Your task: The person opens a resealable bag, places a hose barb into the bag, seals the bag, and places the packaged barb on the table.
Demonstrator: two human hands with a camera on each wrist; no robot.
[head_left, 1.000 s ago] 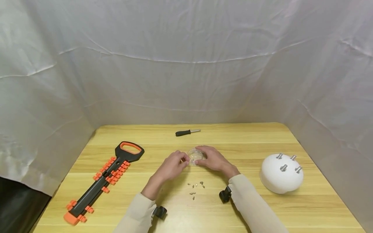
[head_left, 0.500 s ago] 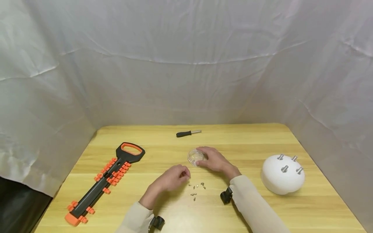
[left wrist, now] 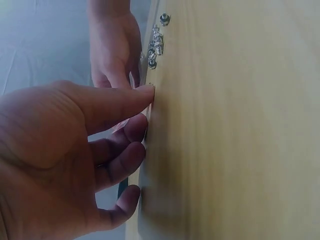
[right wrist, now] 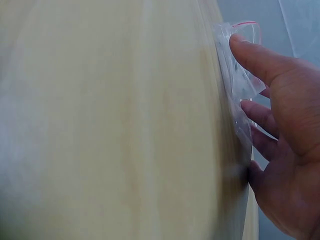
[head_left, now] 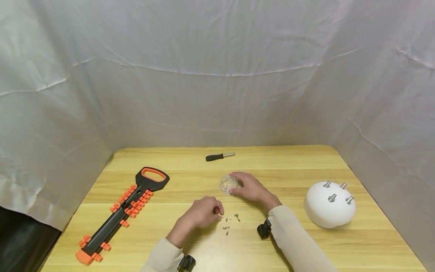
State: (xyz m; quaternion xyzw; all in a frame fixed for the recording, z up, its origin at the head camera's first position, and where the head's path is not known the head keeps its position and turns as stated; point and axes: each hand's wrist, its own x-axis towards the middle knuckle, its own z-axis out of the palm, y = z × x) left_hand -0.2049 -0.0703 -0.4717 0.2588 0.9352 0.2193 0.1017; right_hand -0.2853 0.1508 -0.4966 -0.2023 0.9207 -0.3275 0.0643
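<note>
Transparent, crinkled plastic bag [right wrist: 242,86] on the pale wooden tabletop [head_left: 258,255]: thumb and fingers of the right hand [head_left: 250,186] hold it. Fingertips of the left hand [head_left: 202,212] are down beside small silvery metal fittings [head_left: 225,227]; whether they pinch one, I cannot tell.

A black-and-orange bar [head_left: 114,222] lies left; a white pegged dome [head_left: 328,208], right; probably a screwdriver [head_left: 219,156], behind.
</note>
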